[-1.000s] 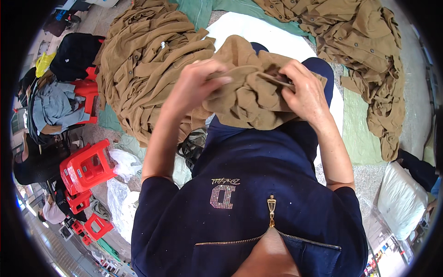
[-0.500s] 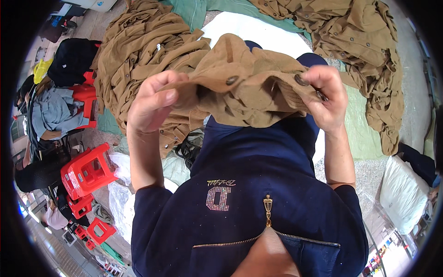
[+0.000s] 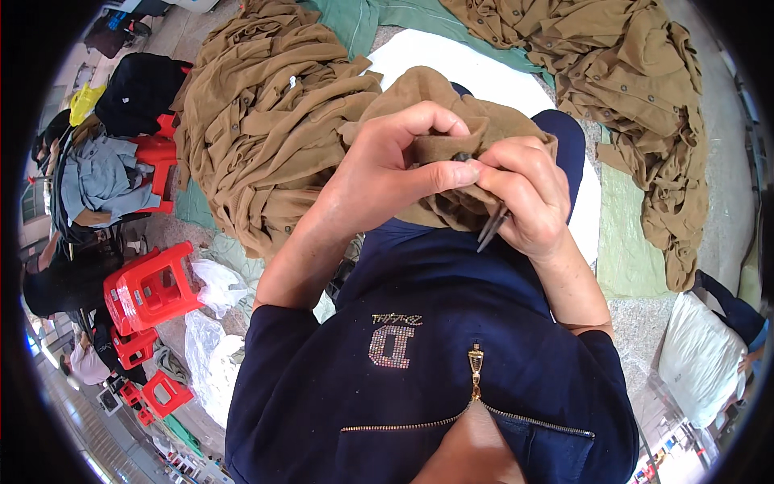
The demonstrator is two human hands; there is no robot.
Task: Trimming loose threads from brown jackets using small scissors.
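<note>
A brown knit cardigan (image 3: pixel 423 85) lies bunched over my lap, with part of its front lifted up. My left hand (image 3: pixel 395 165) is closed on the cardigan's edge, its thumb tip against a dark round button (image 3: pixel 463 157). From the other side, my right hand (image 3: pixel 528 194) meets it, thumb and fingers pinched on the cloth by that button. Tucked in the right palm is a slim dark metal tool (image 3: pixel 492 227) with two pointed ends, like thread snips, aimed down toward me. The fingers hide part of the button and the tool's upper end.
A large heap of brown cardigans (image 3: pixel 266 129) lies on the left, and another pile (image 3: pixel 629 89) on the right. Under them spread a white sheet (image 3: pixel 419 50) and green cloth (image 3: pixel 347 24). Red plastic stools (image 3: pixel 153 286) and clear plastic bags (image 3: pixel 211 363) stand left; a white sack (image 3: pixel 701 355) lies right.
My hands have come together from wide apart on the stretched cardigan edge, now meeting at one button. The pointed tool shows more clearly below my right hand.
</note>
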